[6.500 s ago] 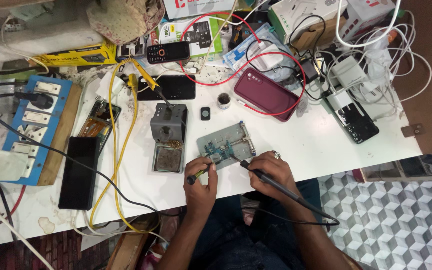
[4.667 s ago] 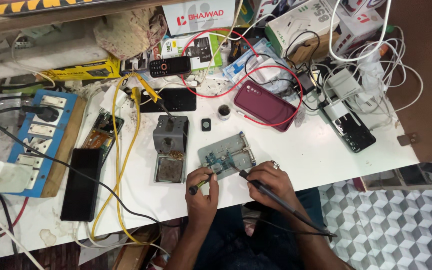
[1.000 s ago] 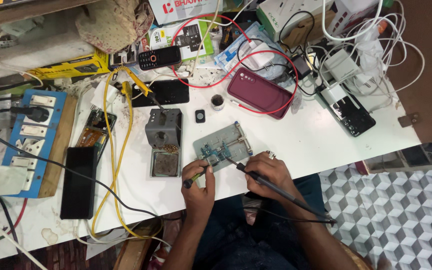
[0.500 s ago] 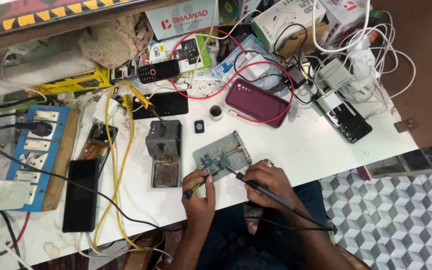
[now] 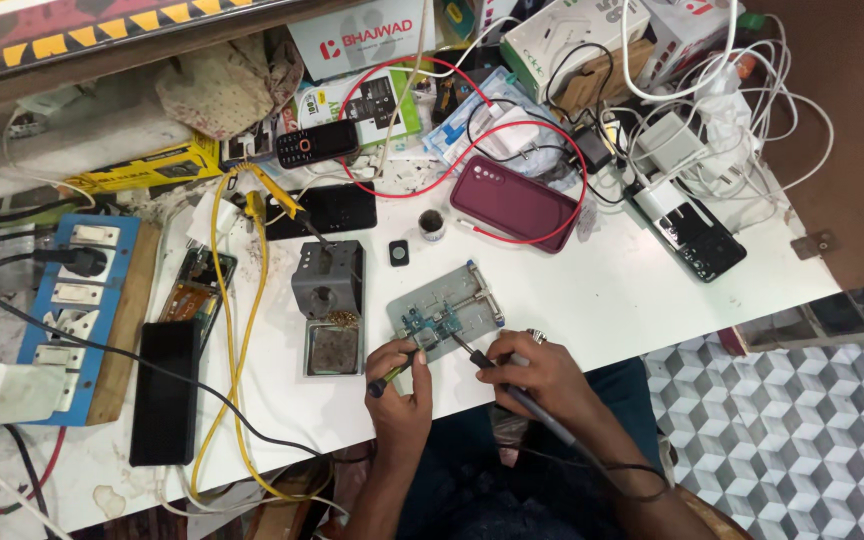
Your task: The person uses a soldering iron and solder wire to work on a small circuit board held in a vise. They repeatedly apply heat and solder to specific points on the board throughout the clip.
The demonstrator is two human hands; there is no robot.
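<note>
Left hand closed on tweezers, right hand gripped around a soldering iron, tip down on the circuit board. Board clamped in a metal holder near the white desk edge, beside a grey iron stand.

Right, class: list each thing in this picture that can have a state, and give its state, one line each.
Left hand: gripping tweezers.
Right hand: gripping soldering iron.
Circuit board: clamped in metal holder.
Keypad phone: screen dark.
Blue socket board: one black plug in.
Maroon phone: face down.
</note>
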